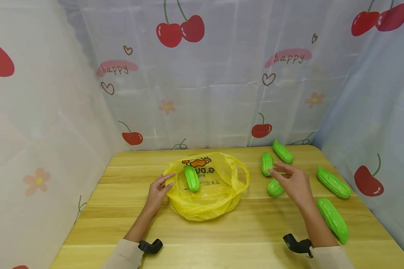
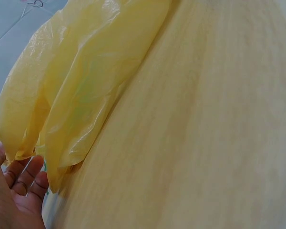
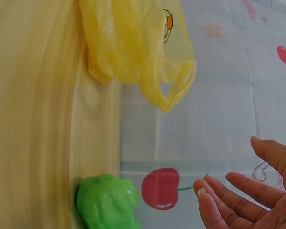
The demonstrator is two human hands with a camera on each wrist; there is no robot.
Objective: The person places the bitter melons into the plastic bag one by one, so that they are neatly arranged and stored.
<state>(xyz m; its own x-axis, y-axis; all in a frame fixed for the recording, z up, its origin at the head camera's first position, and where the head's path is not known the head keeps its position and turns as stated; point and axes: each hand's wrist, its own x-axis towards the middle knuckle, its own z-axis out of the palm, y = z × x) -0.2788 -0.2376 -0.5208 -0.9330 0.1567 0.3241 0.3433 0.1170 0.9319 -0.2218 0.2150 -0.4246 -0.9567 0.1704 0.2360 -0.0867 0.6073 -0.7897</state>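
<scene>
A yellow plastic bag (image 1: 202,209) stands on the wooden table with its mouth spread wide. One green toy bitter melon (image 1: 192,178) lies inside it, leaning on the inner wall; in the left wrist view it shows only as a faint green tint through the plastic. My left hand (image 1: 157,192) holds the bag's left rim, the edge passing between its fingers. Over the loose bitter melons at the right hovers my right hand (image 1: 294,185), fingers loosely extended and holding nothing. Beneath it sits a bitter melon (image 1: 275,188), partly hidden; another bitter melon (image 1: 266,164) is just beyond.
Further bitter melons lie at the right: one at the back (image 1: 282,151), one near the right edge (image 1: 333,183), and one (image 1: 333,220) beside my right forearm. Curtains (image 1: 208,112) with cherry prints enclose the table (image 1: 97,224). Each wrist wears a black camera.
</scene>
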